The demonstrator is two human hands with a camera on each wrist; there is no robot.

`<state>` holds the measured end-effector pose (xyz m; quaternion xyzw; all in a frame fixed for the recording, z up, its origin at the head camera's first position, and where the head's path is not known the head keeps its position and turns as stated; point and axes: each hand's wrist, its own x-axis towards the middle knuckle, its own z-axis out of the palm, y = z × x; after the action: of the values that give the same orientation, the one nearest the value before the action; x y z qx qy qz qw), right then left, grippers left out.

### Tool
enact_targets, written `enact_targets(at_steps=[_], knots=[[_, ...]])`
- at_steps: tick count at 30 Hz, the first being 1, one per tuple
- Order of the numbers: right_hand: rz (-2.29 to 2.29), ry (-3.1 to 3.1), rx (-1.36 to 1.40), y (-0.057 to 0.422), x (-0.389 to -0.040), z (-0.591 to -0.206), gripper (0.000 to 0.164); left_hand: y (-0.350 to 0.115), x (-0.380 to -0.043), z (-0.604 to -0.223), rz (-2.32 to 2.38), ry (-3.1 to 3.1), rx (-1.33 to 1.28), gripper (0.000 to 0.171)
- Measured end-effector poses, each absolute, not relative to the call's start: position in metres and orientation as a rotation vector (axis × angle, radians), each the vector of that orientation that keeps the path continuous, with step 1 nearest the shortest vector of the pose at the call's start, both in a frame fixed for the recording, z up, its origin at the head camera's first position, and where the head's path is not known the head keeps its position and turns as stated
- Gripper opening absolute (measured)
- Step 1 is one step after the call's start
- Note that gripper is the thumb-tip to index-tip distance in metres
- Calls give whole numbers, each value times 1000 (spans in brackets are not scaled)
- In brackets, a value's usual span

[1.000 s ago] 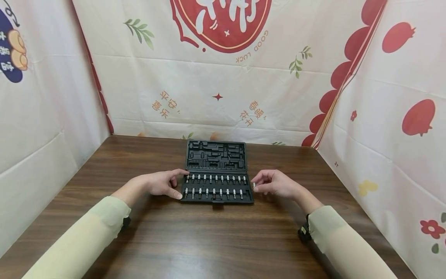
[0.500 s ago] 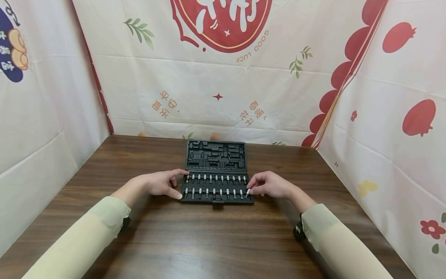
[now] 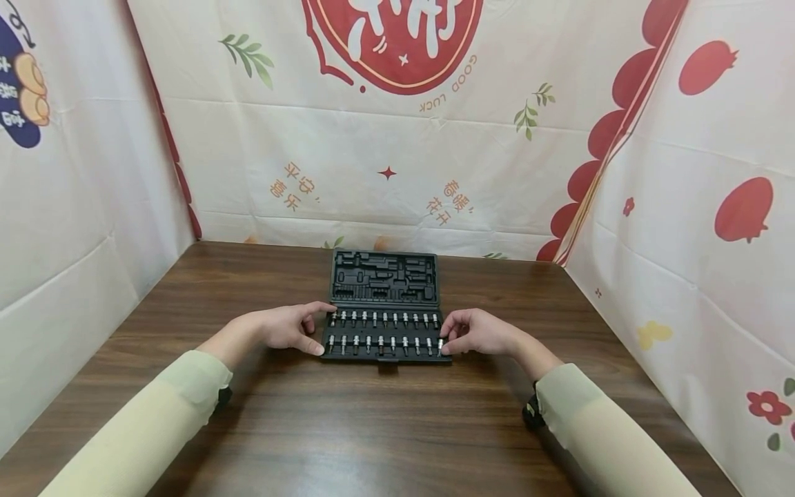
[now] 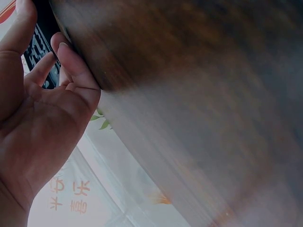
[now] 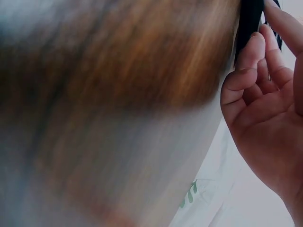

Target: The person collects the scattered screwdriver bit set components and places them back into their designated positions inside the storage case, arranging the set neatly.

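Observation:
A black tool case (image 3: 385, 331) lies unfolded on the table, two rows of silver socket bits standing in its near half. My left hand (image 3: 282, 328) rests against the case's left end, index finger by the hinge corner and thumb at the front corner. Its loosely bent fingers (image 4: 75, 66) show beside the case in the left wrist view. At the case's right end my right hand (image 3: 481, 333) pinches a socket bit (image 3: 440, 344) between thumb and fingers, at the end of the front row. The right wrist view shows curled fingers (image 5: 251, 52) by the case edge; the bit is hidden there.
The case lid (image 3: 385, 277) leans back behind the bits, its moulded recesses facing me. A front latch tab (image 3: 388, 368) sticks out toward me. Brown wood-grain table (image 3: 373, 428) surrounds the case, with printed cloth (image 3: 348, 138) hanging behind and on both sides.
My right hand has moved left and slightly nearer, bringing the socket bit from beside the case to the right end of the front row. The bit went from tilted to upright. My left hand stayed put.

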<state>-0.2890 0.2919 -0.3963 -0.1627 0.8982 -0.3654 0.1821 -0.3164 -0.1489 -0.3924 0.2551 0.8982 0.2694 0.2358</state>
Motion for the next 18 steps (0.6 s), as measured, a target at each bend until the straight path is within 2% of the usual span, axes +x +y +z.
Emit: enact_targets(at_steps=[18], knots=[[-1043,2559,-492,289,-291,-398,18,-149,-317,-394,740,2467,708,93]])
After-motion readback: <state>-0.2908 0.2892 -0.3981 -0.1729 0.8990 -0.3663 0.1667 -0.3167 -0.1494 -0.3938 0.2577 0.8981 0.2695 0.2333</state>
